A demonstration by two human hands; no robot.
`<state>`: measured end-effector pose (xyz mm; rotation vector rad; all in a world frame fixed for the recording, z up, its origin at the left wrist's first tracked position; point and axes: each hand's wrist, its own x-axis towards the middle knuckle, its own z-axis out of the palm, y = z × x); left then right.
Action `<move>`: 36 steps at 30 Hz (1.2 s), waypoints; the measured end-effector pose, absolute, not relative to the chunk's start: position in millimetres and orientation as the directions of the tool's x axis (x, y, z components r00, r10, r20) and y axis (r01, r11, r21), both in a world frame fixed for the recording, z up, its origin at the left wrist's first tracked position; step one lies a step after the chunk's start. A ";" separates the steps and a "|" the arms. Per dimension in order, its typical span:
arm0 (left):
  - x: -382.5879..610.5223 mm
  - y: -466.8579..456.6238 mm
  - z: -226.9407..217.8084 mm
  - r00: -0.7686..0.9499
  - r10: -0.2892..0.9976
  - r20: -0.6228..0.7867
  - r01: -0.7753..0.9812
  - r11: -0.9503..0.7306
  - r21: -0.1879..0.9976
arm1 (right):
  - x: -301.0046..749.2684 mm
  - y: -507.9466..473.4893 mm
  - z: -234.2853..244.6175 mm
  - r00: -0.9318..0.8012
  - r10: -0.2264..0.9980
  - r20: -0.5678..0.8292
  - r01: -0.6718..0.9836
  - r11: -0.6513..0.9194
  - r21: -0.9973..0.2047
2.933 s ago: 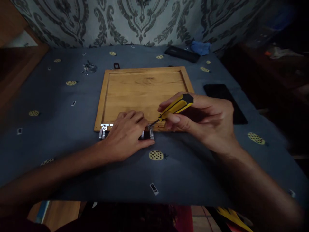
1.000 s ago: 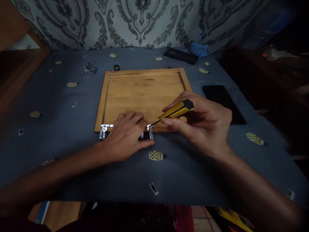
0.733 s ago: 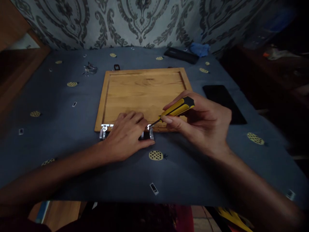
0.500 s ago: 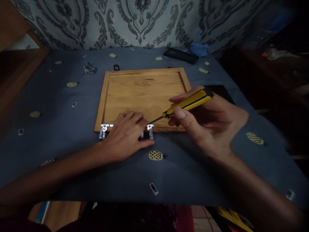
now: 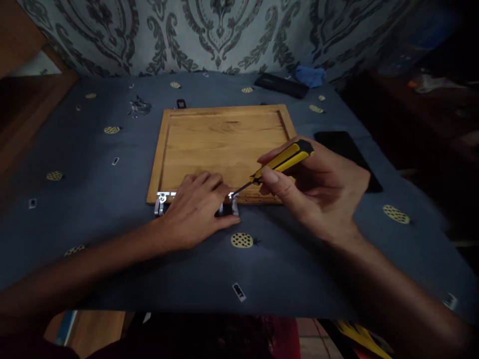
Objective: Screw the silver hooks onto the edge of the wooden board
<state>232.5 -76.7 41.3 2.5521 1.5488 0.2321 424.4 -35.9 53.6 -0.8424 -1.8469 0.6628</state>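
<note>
A framed wooden panel (image 5: 224,144) lies flat on the table. A silver metal fitting (image 5: 162,198) with two lever-like ends sits along its near edge, its middle covered by my left hand (image 5: 200,207). The fingers of that hand are bent over the panel and fitting, and the thumb stretches along the near side by the fitting's right end. My right hand (image 5: 318,184) grips a yellow and black screwdriver (image 5: 284,162) by its handle, between thumb and fingers. The screwdriver slants down to the left, its tip at the fitting's right end; whether it sits in a screw cannot be made out.
The table wears a dark blue cloth (image 5: 112,249) with pineapple prints. Small metal parts (image 5: 139,106) lie at the back left. A black flat object (image 5: 350,157) rests right of the panel. Behind are a dark case (image 5: 281,86), a blue cloth (image 5: 310,76) and a patterned curtain (image 5: 217,35).
My right hand has moved left and slightly down with the screwdriver, bringing its tip to the fitting's right end. My left hand stays in place.
</note>
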 end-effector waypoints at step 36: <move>233.1 -77.1 40.4 0.430 0.902 0.026 0.878 -0.425 0.218 | 428.9 15.0 18.1 -0.161 0.967 0.198 0.302 0.239 -0.923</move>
